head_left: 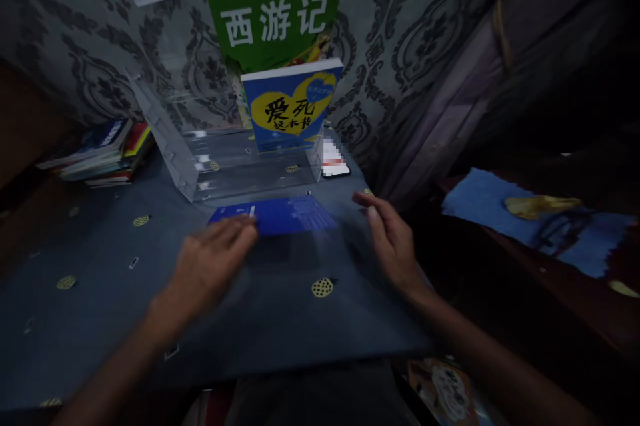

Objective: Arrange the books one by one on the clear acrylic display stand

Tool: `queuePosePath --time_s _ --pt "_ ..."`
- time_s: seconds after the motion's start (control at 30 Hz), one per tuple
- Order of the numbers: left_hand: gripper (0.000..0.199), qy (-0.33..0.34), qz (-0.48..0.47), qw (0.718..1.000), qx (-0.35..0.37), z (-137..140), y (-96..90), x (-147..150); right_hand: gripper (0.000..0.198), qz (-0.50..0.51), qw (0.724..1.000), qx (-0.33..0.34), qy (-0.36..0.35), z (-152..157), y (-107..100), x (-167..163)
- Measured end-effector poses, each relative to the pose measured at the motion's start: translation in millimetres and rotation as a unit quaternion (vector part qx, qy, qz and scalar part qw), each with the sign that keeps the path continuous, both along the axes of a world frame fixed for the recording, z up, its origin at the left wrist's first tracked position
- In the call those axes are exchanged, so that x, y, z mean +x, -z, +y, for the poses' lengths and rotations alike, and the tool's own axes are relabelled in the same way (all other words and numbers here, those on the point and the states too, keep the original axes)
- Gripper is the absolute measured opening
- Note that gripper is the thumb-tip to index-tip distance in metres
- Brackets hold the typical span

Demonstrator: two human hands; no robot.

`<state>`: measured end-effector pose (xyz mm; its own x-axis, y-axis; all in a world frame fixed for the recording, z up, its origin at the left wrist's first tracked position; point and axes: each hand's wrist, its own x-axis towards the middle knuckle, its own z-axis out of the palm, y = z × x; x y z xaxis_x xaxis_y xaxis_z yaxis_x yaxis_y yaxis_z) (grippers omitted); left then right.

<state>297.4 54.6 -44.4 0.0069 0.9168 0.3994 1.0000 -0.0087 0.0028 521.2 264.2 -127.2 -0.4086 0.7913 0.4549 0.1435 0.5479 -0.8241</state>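
A blue book [285,215] with small white print is in front of a clear acrylic stand [175,159], low over the tabletop. My left hand [217,253] is closed at the book's left end, its fingers over the cover and a little blurred. To the right of the book, apart from it, my right hand [393,239] holds nothing, its fingers stretched out. Upright on the stand is a blue book with a yellow heart [293,109]. Behind it a tall green book [275,13] stands against the wall.
A stack of books [107,153] lies at the left on the patterned tablecloth [100,319]. Right of the stand lies a phone [335,158]. A blue cloth [480,193] is on a dark red surface at the right, past a hanging curtain [450,106].
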Motion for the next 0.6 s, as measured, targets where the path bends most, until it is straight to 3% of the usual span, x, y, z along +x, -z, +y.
queuePosePath --time_s 0.1,0.2,0.27,0.4,0.5,0.6 --pt "0.026 0.062 0.080 0.993 -0.053 -7.4 47.2 22.0 0.040 0.011 1.000 -0.002 0.007 2.6 -6.9 3.9" --pt "0.016 0.038 0.064 0.992 -0.106 -8.5 75.5 32.4 0.041 -0.050 0.994 0.007 -0.097 -13.5 -9.3 -3.2" --pt "0.018 0.030 0.037 0.992 -0.121 -6.6 77.9 32.6 0.045 -0.109 0.970 0.019 -0.218 -33.3 -10.1 -17.9" --pt "0.019 0.045 0.017 0.991 -0.126 -2.9 69.7 24.5 0.056 -0.217 0.884 0.039 -0.412 -66.9 -11.6 -60.3" --pt "0.022 0.042 -0.003 0.993 -0.114 -5.4 67.7 18.5 0.065 -0.272 0.864 0.034 -0.422 -62.7 -6.6 -80.8" --pt "0.024 0.033 -0.015 0.995 -0.089 -8.3 68.7 17.0 0.063 -0.314 0.890 0.078 -0.322 -37.2 8.9 -80.9"
